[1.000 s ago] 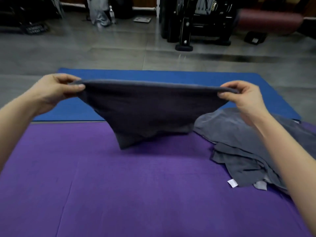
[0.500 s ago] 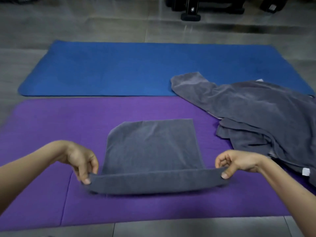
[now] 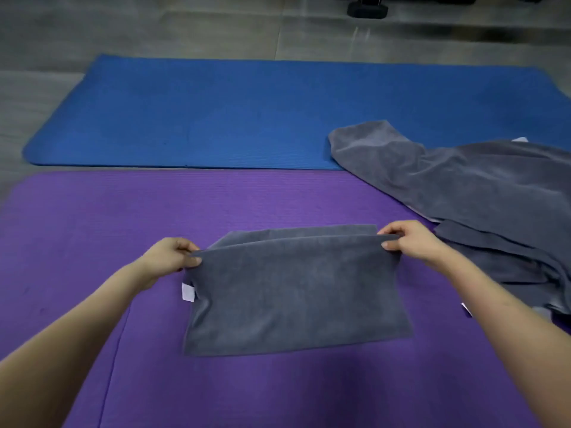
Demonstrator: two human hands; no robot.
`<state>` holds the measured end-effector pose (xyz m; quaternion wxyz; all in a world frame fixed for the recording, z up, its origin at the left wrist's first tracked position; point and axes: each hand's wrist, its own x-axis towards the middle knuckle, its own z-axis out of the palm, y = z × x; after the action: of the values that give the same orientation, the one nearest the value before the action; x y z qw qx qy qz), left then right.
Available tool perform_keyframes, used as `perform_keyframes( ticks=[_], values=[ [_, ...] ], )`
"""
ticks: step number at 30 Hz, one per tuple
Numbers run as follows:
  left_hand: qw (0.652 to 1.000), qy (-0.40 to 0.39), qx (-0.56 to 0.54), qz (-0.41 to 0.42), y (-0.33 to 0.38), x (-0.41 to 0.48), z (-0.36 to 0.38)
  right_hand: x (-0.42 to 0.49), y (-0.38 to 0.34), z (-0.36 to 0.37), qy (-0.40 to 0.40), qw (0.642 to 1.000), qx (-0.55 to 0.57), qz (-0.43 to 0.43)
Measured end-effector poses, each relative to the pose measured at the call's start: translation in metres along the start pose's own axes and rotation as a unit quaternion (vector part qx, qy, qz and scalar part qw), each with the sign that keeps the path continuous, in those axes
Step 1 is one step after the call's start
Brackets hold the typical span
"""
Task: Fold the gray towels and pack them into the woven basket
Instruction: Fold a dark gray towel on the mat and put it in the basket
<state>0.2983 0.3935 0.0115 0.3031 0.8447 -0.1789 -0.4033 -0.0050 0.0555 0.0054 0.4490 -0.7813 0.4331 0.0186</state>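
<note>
A person's left hand [image 3: 168, 257] and right hand [image 3: 411, 240] each pinch a far corner of the folded gray towel [image 3: 296, 298], which is stretched between them on the purple mat [image 3: 123, 217]. A white tag [image 3: 188, 292] juts from the towel's left edge, any print illegible. Loose gray towels [image 3: 479, 193] lie heaped at right, overlapping the blue mat [image 3: 216, 112].
</note>
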Motion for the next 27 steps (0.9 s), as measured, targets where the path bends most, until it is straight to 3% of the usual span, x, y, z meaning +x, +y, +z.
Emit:
perform_keyframes(
  ticks=[1,3,6,9,11,15,18,20,22,24,27],
  values=[
    [0.999,0.03,0.033,0.002,0.0,0.009,0.004,0.013,-0.001,0.006,0.018,0.996,-0.092,-0.004],
    [0.992,0.078,0.1,0.007,-0.002,0.025,0.014,0.03,-0.005,0.02,0.044,0.952,-0.302,0.004],
    [0.986,0.119,0.119,0.012,0.003,0.046,0.02,0.046,-0.016,0.044,0.101,0.889,-0.444,-0.038],
    [0.992,0.04,0.119,0.021,0.02,0.069,0.027,0.064,-0.023,0.061,0.087,0.879,-0.46,-0.087],
    [0.984,-0.014,0.175,0.02,0.032,0.082,0.032,0.072,-0.023,0.065,0.059,0.874,-0.476,-0.085],
    [0.943,-0.055,0.327,0.037,0.05,0.096,0.031,0.08,-0.019,0.064,0.052,0.878,-0.469,-0.084],
    [0.905,-0.074,0.403,0.11,0.056,0.099,0.024,0.079,-0.014,0.062,0.055,0.878,-0.468,-0.083],
    [0.893,-0.09,0.403,0.176,0.057,0.096,0.023,0.077,-0.01,0.061,0.063,0.883,-0.457,-0.089],
    [0.904,-0.114,0.366,0.19,0.059,0.087,0.02,0.076,-0.008,0.06,0.065,0.884,-0.453,-0.097],
    [0.912,-0.109,0.36,0.166,0.053,0.086,0.017,0.075,-0.008,0.06,0.064,0.884,-0.452,-0.098],
    [0.916,-0.041,0.382,0.116,0.043,0.091,0.006,0.076,-0.008,0.06,0.066,0.883,-0.454,-0.099]
  ],
)
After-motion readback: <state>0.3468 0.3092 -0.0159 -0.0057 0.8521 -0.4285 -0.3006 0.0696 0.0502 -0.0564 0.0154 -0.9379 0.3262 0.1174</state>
